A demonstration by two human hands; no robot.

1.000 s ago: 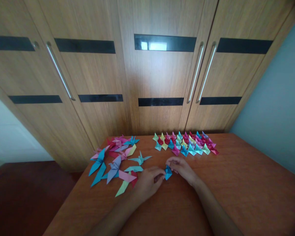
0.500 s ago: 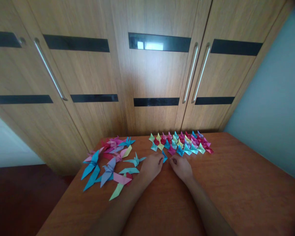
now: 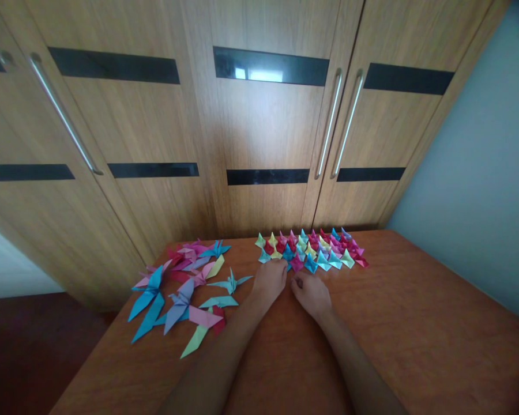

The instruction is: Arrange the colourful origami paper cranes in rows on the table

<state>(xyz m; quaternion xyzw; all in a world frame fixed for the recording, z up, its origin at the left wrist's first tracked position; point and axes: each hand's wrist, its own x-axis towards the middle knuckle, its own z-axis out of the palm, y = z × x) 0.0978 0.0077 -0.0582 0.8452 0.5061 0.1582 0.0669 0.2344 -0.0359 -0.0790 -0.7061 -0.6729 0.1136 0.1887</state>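
My left hand (image 3: 270, 282) is closed at the front left edge of the rows of small folded paper cranes (image 3: 323, 261). A sliver of a blue paper crane (image 3: 289, 267) shows at its fingertips; the rest is hidden behind the hand. Just to the right, my right hand (image 3: 313, 295) rests curled on the table, thumb against the fingers, with nothing visible in it. The rows mix blue, pink, red, yellow and pale green cranes standing close together. A light teal crane (image 3: 230, 282) with spread wings lies left of my left hand.
On the left of the brown wooden table (image 3: 415, 323) lies a loose pile of larger paper cranes, among them a lavender one (image 3: 181, 302) and a blue one (image 3: 149, 294). A wooden wardrobe (image 3: 263, 132) with metal handles stands behind; a pale wall (image 3: 471, 202) is at right.
My left hand has moved forward with the blue crane, up against the front row. My right hand stays close by, still curled. The whole view has shifted slightly.
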